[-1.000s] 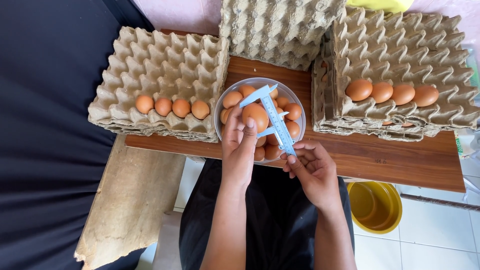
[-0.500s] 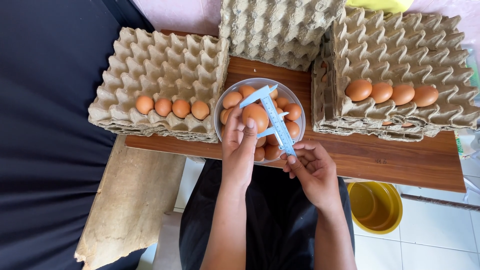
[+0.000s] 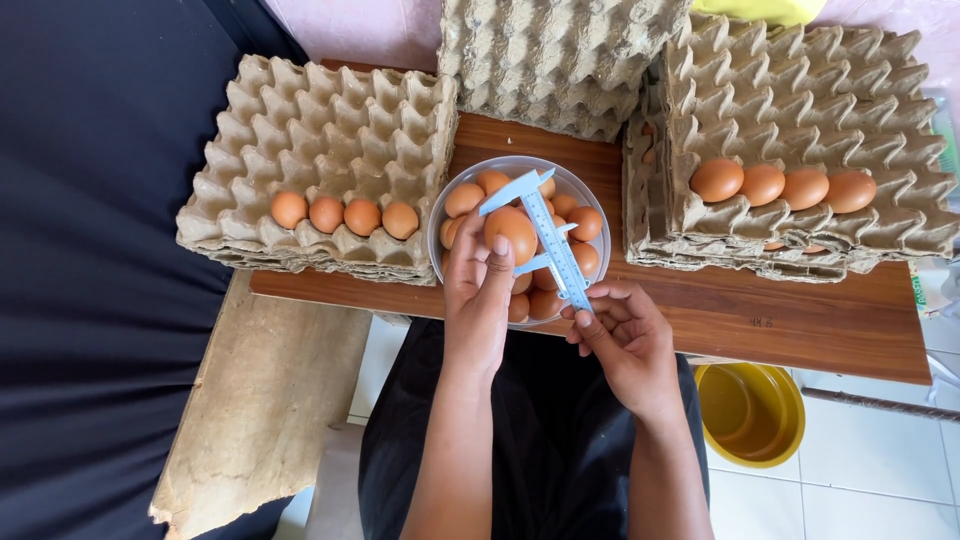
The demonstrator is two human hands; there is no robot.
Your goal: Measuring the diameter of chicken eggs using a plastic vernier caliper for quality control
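Brown egg (image 3: pixel 511 231) pinched in left hand (image 3: pixel 478 290) fingers above the bowl (image 3: pixel 437 215); right hand (image 3: pixel 622 340) grips the blue caliper (image 3: pixel 548 240) measuring it.

Bare forearms without sleeves, unadorned hands (image 3: pixel 480 300), and black clothing across the lap.

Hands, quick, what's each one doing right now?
Left hand: closed on a brown egg over the bowl.
Right hand: holding the blue caliper against that egg.
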